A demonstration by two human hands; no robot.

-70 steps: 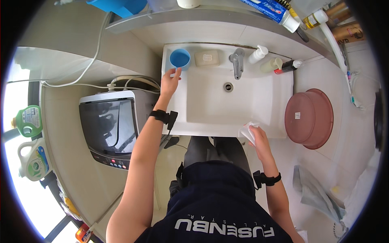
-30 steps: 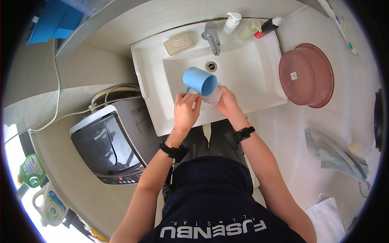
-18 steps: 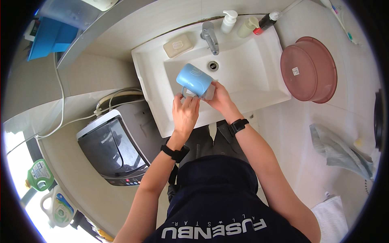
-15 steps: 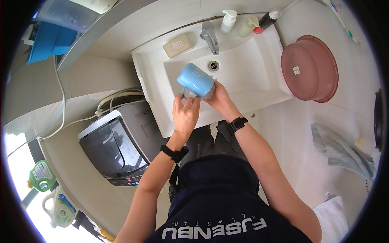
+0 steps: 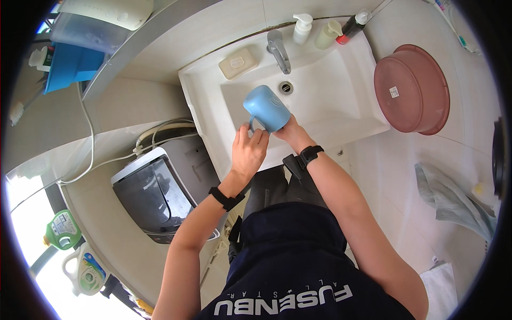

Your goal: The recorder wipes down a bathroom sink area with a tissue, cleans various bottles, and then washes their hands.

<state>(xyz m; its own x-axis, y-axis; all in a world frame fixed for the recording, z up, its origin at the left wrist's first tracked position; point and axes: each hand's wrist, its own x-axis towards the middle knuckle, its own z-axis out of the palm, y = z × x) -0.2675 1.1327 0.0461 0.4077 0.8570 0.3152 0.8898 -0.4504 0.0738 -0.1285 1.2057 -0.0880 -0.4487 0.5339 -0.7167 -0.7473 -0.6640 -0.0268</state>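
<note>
Looking down from the head camera, I see both of my bare hands meeting over the front edge of a white sink (image 5: 320, 114). My left hand (image 5: 248, 152) grips the handle side of a light blue plastic mug (image 5: 266, 109), fingers curled on it. My right hand (image 5: 288, 133) touches the mug's lower end; whether it is wrapped around or inside the mug I cannot tell, since the mug hides its fingers. The mug is tilted, held in the air above the sink's basin, near its front left part, just before the drain (image 5: 286, 87). A tap (image 5: 278, 50) stands at the back edge, a soap bar (image 5: 238, 63) at the back left corner, bottles (image 5: 325, 29) at the back right. A reddish-brown basin (image 5: 410, 88) lies right of the sink, a washing machine (image 5: 154, 194) left.
</note>
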